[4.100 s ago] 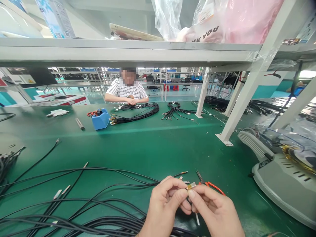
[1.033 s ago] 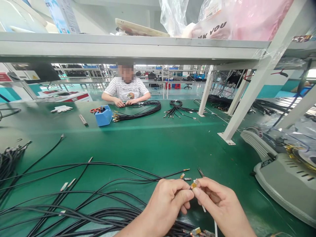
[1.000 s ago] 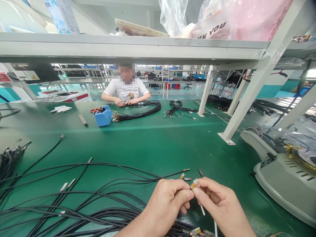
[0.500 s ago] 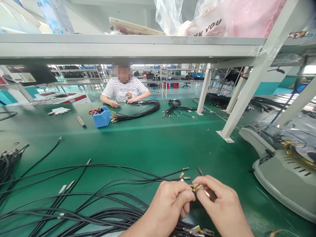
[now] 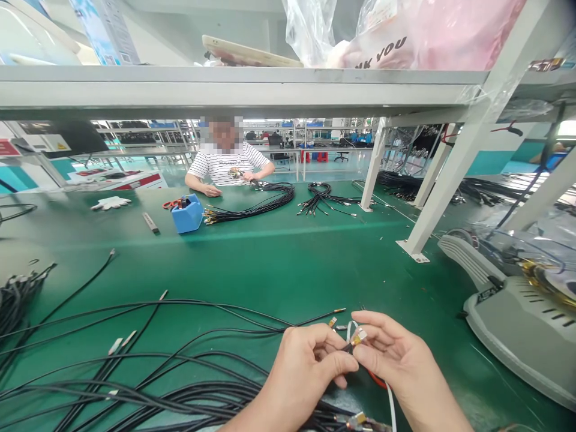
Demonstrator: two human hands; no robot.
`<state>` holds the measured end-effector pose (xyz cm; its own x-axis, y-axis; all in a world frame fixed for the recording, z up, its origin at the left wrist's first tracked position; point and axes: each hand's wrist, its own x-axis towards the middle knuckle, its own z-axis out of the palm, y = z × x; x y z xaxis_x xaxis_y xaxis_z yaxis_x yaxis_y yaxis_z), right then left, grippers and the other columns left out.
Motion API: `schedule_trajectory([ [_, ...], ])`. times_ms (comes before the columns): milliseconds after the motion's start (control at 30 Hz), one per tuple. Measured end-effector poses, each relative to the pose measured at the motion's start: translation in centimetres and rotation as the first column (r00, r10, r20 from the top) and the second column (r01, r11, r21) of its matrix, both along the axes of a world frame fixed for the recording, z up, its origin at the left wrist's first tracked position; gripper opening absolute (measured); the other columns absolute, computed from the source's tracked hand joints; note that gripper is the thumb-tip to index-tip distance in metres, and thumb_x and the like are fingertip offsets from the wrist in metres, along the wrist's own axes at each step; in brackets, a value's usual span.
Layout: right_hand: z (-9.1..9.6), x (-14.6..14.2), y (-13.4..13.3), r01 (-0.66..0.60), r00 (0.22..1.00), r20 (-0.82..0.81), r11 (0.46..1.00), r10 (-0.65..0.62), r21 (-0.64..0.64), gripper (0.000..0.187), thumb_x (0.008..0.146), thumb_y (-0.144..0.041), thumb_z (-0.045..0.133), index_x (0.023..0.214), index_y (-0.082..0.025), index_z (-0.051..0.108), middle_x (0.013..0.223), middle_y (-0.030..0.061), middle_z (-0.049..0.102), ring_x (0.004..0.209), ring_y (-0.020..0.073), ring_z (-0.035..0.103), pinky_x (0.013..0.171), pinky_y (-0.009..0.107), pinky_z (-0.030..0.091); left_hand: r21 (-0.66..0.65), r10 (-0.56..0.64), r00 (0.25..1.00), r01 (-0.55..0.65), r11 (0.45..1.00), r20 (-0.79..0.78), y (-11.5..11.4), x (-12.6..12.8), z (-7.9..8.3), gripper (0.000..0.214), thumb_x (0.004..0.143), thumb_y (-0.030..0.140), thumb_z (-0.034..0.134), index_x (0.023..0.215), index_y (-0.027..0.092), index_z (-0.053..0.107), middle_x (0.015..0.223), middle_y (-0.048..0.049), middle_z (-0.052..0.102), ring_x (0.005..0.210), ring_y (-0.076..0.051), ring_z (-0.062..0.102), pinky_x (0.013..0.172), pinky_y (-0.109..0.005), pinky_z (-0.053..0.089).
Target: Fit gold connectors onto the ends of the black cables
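Note:
Low in the middle, my left hand (image 5: 310,369) pinches the end of a thin black cable. My right hand (image 5: 396,360) meets it fingertip to fingertip and pinches a small gold and silver connector (image 5: 358,336) at that cable end. A white strip and a red wire run down under my right palm. More black cables (image 5: 148,384) spread over the green bench (image 5: 279,258) to the left of my hands. Several loose gold-tipped cable ends (image 5: 336,312) lie just beyond my fingers.
A grey machine (image 5: 517,312) stands at the right. White shelf legs (image 5: 432,198) rise from the bench. Across the bench a person in a striped shirt (image 5: 227,165) handles a cable bundle (image 5: 252,207) beside a blue holder (image 5: 186,215). A shelf with plastic bags hangs overhead.
My right hand turned and shifted around the connector, its fingers now spread a little more above it. The person opposite lifted one hand with a cable.

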<state>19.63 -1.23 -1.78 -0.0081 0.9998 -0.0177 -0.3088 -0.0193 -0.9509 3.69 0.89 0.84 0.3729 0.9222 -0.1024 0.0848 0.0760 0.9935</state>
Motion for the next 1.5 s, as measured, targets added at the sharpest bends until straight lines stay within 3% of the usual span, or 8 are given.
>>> schedule_trajectory([
  [167,0.6,-0.5,-0.3,0.037,0.997,0.071,0.999,-0.038,0.017,0.028,0.068,-0.027,0.082,0.091,-0.023,0.067,0.074,-0.0017,0.070,0.071,0.0142,0.063,0.067,0.024,0.049,0.044,-0.007,0.995,0.012,0.999,-0.100,-0.2,0.1,0.4,0.006,0.068,0.013,0.070,0.063,0.015,0.068,0.053,0.0027,0.063,0.050,-0.013,0.057,0.053,-0.021,0.042],
  [400,0.7,-0.8,-0.8,0.081,0.995,0.056,0.996,-0.083,0.036,0.027,0.072,-0.028,0.080,0.086,-0.024,0.057,0.074,-0.0033,0.070,0.071,0.0131,0.061,0.066,0.021,0.047,0.224,-0.045,0.962,0.107,0.969,-0.268,0.3,-0.8,0.9,0.003,0.068,0.022,0.077,0.068,0.020,0.075,0.066,0.0025,0.059,0.066,-0.015,0.050,0.062,-0.024,0.035],
  [567,0.2,-1.0,-0.3,0.100,0.995,-0.013,0.995,-0.100,-0.014,0.039,0.061,-0.027,0.087,0.092,-0.022,0.063,0.071,0.0000,0.075,0.069,0.0167,0.065,0.066,0.025,0.050,0.121,-0.035,0.978,0.061,0.991,-0.208,0.4,-0.9,0.9,0.003,0.064,0.019,0.078,0.063,0.019,0.076,0.062,0.0048,0.048,0.060,-0.012,0.042,0.056,-0.024,0.029],
  [700,0.6,-1.3,-0.3,0.105,0.992,-0.069,0.994,-0.108,-0.042,0.037,0.056,-0.025,0.089,0.087,-0.020,0.069,0.067,-0.0005,0.074,0.064,0.0138,0.064,0.064,0.022,0.048,0.064,-0.122,0.987,0.129,0.990,-0.104,0.5,-1.0,0.7,0.004,0.065,0.014,0.076,0.063,0.018,0.077,0.061,0.0048,0.050,0.062,-0.012,0.043,0.058,-0.023,0.030],
  [833,1.1,-1.3,-0.6,0.054,0.990,-0.128,0.996,-0.063,-0.070,0.038,0.052,-0.020,0.090,0.078,-0.019,0.062,0.061,-0.0014,0.072,0.058,0.0109,0.060,0.059,0.020,0.044,0.001,-0.160,0.987,0.161,0.987,-0.032,0.7,-1.1,0.3,0.008,0.061,0.021,0.081,0.060,0.016,0.076,0.059,0.0051,0.049,0.058,-0.011,0.039,0.055,-0.024,0.027],
  [1000,0.5,-1.4,-0.6,-0.008,0.974,-0.228,0.998,-0.007,-0.063,0.044,0.052,-0.016,0.090,0.072,-0.020,0.051,0.059,-0.0028,0.071,0.055,0.0097,0.058,0.056,0.020,0.043,-0.087,-0.206,0.972,0.216,0.972,0.112,1.0,-1.2,0.2,0.027,0.049,0.035,0.089,0.060,0.015,0.076,0.059,0.0031,0.053,0.057,-0.010,0.040,0.054,-0.024,0.027],
  [1200,0.1,-1.9,-0.6,-0.060,0.950,-0.311,0.996,0.036,-0.067,0.048,0.052,-0.015,0.090,0.073,-0.021,0.048,0.060,-0.0054,0.067,0.054,0.0085,0.056,0.055,0.019,0.041,-0.169,-0.288,0.937,0.322,0.932,0.197,1.3,-1.6,0.5,0.023,0.049,0.029,0.090,0.061,0.014,0.076,0.057,0.0031,0.058,0.053,-0.008,0.039,0.052,-0.022,0.029],
  [1500,1.0,-1.5,-0.7,-0.104,0.954,-0.292,0.990,0.070,-0.099,0.047,0.054,-0.018,0.090,0.076,-0.021,0.049,0.060,-0.0035,0.069,0.055,0.0089,0.056,0.058,0.021,0.042,-0.255,-0.236,0.948,0.288,0.923,0.216,1.4,-1.5,0.1,0.025,0.046,0.025,0.090,0.062,0.012,0.075,0.054,0.0022,0.062,0.051,-0.008,0.045,0.054,-0.022,0.031],
])
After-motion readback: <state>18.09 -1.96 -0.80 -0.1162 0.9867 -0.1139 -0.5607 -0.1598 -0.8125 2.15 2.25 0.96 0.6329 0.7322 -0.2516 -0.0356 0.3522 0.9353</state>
